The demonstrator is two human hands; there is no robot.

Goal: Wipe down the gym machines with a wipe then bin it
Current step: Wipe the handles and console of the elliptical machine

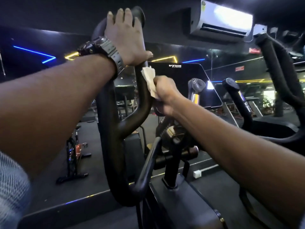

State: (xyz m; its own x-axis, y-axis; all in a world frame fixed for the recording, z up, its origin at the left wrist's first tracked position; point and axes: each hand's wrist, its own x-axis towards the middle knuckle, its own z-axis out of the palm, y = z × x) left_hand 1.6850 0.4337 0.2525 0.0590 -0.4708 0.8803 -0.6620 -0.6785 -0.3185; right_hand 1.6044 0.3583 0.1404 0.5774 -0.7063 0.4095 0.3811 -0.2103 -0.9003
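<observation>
A black elliptical machine stands in front of me, its looped left handlebar (113, 138) rising to a knobbed top. My left hand (127, 38), with a dark watch on the wrist, grips the top of that handlebar. My right hand (165, 95) holds a crumpled pale wipe (149, 80) and presses it against the inner bar of the handle, just below my left hand. The machine's dark console (186, 76) sits behind the wipe.
A second handle grip (196, 86) and another elliptical's arms (270, 63) stand to the right. A wall air conditioner (224, 19) hangs top right. An exercise bike (74, 156) stands on the dark floor at left. A mirror wall reflects the gym.
</observation>
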